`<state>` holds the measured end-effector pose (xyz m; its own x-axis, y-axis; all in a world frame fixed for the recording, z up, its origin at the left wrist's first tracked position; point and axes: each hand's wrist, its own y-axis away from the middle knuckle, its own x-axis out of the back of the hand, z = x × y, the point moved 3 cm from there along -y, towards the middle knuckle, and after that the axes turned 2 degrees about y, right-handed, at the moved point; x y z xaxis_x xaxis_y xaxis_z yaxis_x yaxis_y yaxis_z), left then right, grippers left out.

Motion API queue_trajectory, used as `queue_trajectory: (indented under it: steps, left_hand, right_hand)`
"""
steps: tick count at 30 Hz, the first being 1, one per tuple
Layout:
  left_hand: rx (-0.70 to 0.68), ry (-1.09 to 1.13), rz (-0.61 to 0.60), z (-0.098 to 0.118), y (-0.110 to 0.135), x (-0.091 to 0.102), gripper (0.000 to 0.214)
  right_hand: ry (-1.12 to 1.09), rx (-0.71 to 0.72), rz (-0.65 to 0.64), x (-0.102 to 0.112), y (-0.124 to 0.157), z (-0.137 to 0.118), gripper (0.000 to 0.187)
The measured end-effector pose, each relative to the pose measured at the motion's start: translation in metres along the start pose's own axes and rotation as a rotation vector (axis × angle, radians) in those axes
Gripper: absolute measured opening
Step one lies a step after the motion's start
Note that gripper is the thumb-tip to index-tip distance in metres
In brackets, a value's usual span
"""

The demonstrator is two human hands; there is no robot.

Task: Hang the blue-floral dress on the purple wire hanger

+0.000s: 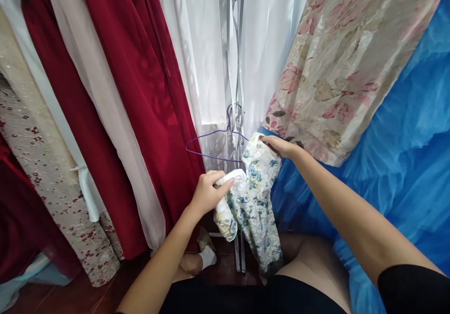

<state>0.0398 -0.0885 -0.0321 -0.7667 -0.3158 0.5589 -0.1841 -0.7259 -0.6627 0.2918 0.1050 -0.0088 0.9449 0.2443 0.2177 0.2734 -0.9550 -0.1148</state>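
Note:
A white dress with blue and yellow flowers [259,183] hangs in front of me, one shoulder over the right end of a purple wire hanger [207,132]. The hanger's left end is bare, and its hook is up by some dangling grey ribbons [235,84]. My left hand [210,190] pinches the white inner edge of the garment's other shoulder, just below the hanger. At the covered shoulder, my right hand [277,145] grips the cloth from the right; its fingertips are partly hidden behind the fabric.
Long red dresses [140,98] and a pale pink one [101,79] hang on the left. White cloth [200,37] fills the back. On the right are a beige floral dress [330,70] and blue tulle [404,150]. My knees flank the garment above a dark tiled floor [108,290].

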Motion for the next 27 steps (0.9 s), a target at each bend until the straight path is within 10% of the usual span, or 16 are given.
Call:
queue_trajectory:
  steps: [11,18,23,27]
  left_hand:
    - [0.218,-0.155,-0.351,-0.133,-0.036,0.081,0.019]
    - [0.111,-0.224,-0.049,-0.133,-0.083,0.086,0.015]
    - [0.183,0.189,0.105,-0.121,-0.107,0.075,0.030]
    - [0.180,0.105,0.305,-0.120,-0.100,0.079,0.020]
  right_hand:
    - [-0.036,-0.081,-0.263,0.020,0.037,-0.028,0.036]
    - [-0.112,-0.138,-0.251,0.017,0.039,-0.032,0.031]
    - [-0.162,-0.297,-0.191,0.012,0.050,-0.008,0.032]
    - [-0.290,-0.038,0.013,0.004,0.073,0.029,0.033]
